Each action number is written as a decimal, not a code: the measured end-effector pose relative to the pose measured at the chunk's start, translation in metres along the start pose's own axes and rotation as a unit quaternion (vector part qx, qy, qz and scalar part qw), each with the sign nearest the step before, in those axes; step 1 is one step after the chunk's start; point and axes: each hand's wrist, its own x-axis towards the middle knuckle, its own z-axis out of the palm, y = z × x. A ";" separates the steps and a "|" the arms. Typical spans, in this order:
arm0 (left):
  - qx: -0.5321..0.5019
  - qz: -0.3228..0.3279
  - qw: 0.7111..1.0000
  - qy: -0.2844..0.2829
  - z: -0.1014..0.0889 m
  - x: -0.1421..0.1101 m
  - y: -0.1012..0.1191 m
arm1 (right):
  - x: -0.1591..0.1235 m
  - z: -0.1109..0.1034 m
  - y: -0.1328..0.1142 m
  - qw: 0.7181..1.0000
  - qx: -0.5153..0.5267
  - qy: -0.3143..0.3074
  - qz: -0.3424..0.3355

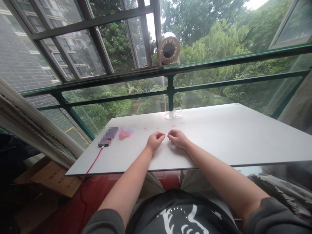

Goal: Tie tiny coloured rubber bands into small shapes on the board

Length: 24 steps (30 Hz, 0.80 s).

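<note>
My left hand point(156, 141) rests over the white table point(219, 139), its thumb and fingers pinched together. Facing it a short gap away is my right hand point(178, 138), also in a pinch. Whatever the fingertips hold, if anything, is too small to make out. Beyond the hands lie a few tiny pink and pale bits, one pink piece point(173, 125) among them. To the left sits a loose pile of small pink, red and purplish pieces point(125, 134). Two clear round containers point(177, 113) stand at the table's far edge.
A phone point(109, 136), blurred out, lies at the table's left with a red cable point(94, 161) running off the front edge. A round fan point(169, 48) is at the green railing point(207, 66). Cardboard boxes point(56, 177) sit on the floor at left.
</note>
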 end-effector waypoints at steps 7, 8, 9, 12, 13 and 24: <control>0.021 0.003 1.000 -0.010 0.001 -0.001 -0.001 | 0.000 0.001 0.000 1.000 -0.007 -0.002 0.001; 0.023 0.003 1.000 -0.011 0.001 -0.001 -0.001 | 0.000 0.001 0.000 1.000 -0.007 -0.003 0.001; 0.025 0.002 1.000 -0.012 0.001 -0.001 -0.001 | 0.000 0.001 -0.001 1.000 -0.007 -0.003 0.001; 0.029 0.001 0.999 -0.013 0.000 -0.001 0.000 | 0.000 0.002 -0.001 1.000 -0.004 -0.006 0.001; 0.031 0.000 0.999 -0.013 0.000 -0.001 0.000 | 0.000 0.002 -0.001 1.000 -0.002 -0.008 0.002; 0.036 -0.008 0.999 -0.014 0.000 -0.001 0.002 | 0.000 0.002 -0.002 0.999 0.029 -0.020 -0.013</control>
